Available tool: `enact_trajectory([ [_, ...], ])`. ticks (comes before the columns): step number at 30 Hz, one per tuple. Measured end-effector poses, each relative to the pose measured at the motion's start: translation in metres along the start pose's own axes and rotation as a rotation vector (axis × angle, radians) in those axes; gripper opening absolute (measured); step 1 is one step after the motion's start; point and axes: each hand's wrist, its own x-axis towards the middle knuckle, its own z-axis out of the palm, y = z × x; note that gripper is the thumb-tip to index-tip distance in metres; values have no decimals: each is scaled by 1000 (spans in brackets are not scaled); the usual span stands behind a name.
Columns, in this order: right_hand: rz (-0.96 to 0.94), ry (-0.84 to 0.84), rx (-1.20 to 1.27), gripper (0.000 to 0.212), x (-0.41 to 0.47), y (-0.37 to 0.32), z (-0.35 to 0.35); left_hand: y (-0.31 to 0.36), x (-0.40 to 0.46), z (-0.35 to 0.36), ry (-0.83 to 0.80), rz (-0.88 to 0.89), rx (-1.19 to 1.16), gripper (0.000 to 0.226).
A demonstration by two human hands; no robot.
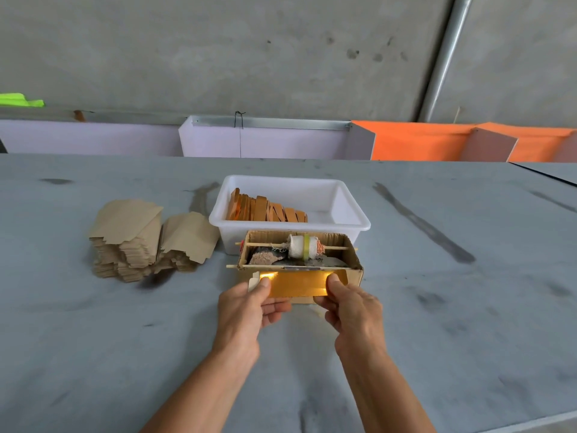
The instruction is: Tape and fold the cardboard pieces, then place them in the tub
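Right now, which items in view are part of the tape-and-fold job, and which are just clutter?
In the job:
- cardboard piece, pinched at each end by the left hand and right hand
- white tub with folded pieces inside
- stack of unfolded cardboard
- cardboard dispenser box with tape roll

Lying about:
- orange panels
- green item

Left hand [249,303] and right hand [348,303] pinch opposite ends of a glossy cardboard piece [295,284], thumbs on top, held against the front of an open cardboard box [352,273]. The box carries a tape roll [301,246] on a wooden stick [335,247]. Directly behind stands a white tub [346,200] holding folded pieces [265,209]. A stack of flat cardboard [146,239] lies left on the grey table [437,307].
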Motion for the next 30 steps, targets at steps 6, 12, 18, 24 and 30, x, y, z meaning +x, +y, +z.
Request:
enact_trajectory([
  [6, -155, -51, -81, 19, 13, -32, 11, 36, 17, -9, 46, 135, 124, 16],
  [12, -76, -191, 59, 17, 44, -60, 52, 73, 55, -5, 80, 142, 201, 14],
  [18, -53, -306, -176, 5, 78, -68, 109, 88, 92, 12, 68, 130, 108, 10],
  [24, -260, -180, -584, 19, 122, -73, 154, 94, 138, 22, 130, 99, 39, 17],
  [30, -183, -196, -757, 5, 155, -63, 183, 96, 177, 31, 149, 27, 186, 13],
])
